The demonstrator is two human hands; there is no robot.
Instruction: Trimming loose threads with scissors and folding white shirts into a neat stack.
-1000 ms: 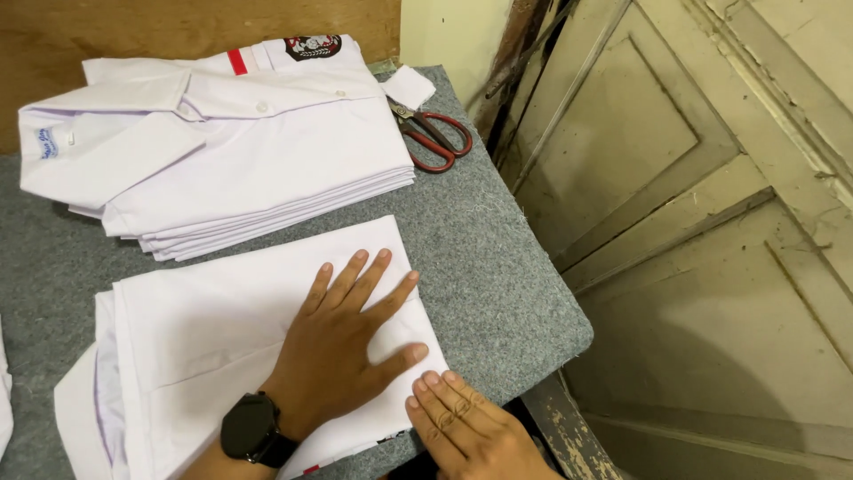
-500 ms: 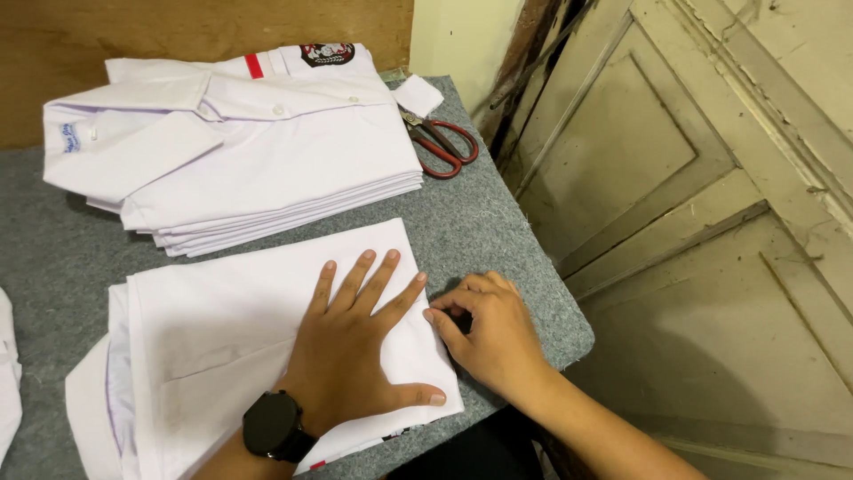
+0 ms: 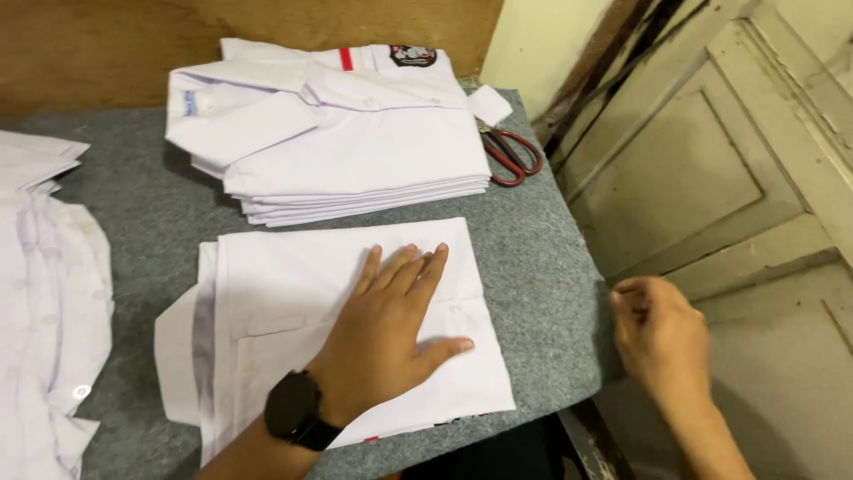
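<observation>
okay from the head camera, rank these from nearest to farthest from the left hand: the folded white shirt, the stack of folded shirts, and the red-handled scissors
1. Folded white shirt: directly under the left hand, which lies flat on it.
2. Stack of folded shirts: behind it, toward the wooden wall.
3. Red-handled scissors: far right corner of the grey mat, beside the stack.

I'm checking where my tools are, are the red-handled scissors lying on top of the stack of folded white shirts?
No, the red-handled scissors lie on the grey felt table cover, just right of the stack of folded white shirts.
</observation>
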